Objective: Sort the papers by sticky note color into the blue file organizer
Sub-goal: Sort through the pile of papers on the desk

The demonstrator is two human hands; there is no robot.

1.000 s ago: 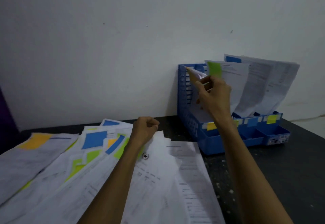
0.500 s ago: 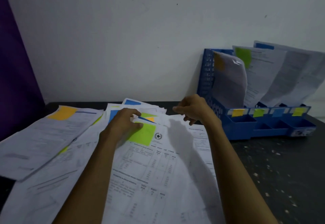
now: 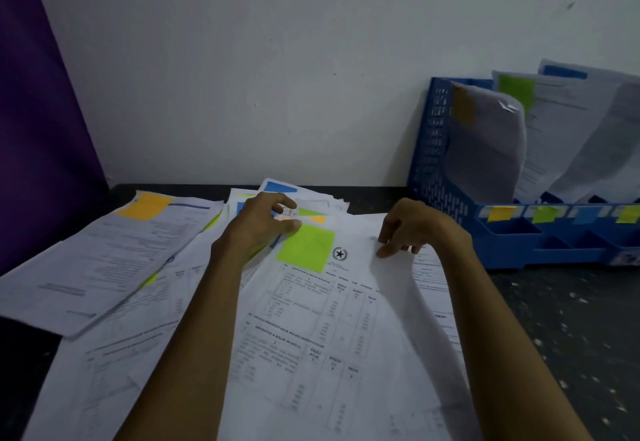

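A loose pile of printed papers [image 3: 145, 319] with orange, green and blue sticky notes covers the dark table. On top lies a sheet with a large green note [image 3: 306, 248]. My left hand [image 3: 258, 229] pinches paper edges at that sheet's top left corner, beside the note. The curled fingers of my right hand [image 3: 412, 229] hold its top right corner, fingertips on the page. The blue file organizer [image 3: 433, 163] stands at the right against the wall. It holds sheets with an orange note [image 3: 464, 108], a green note [image 3: 516, 88] and a blue note [image 3: 564, 71].
Small orange, green, blue and yellow tags [image 3: 545, 213] mark the organizer's front slots. A separate stack with an orange note [image 3: 145, 206] lies at the left. A purple panel [image 3: 34, 111] borders the left side; the white wall is close behind. Speckled dark table [image 3: 554, 336] shows at the right.
My right hand left the orange-note sheet in the organizer and dropped to the pile. My left hand moved from a fist on the pile to the green-note sheet. The view swung left.
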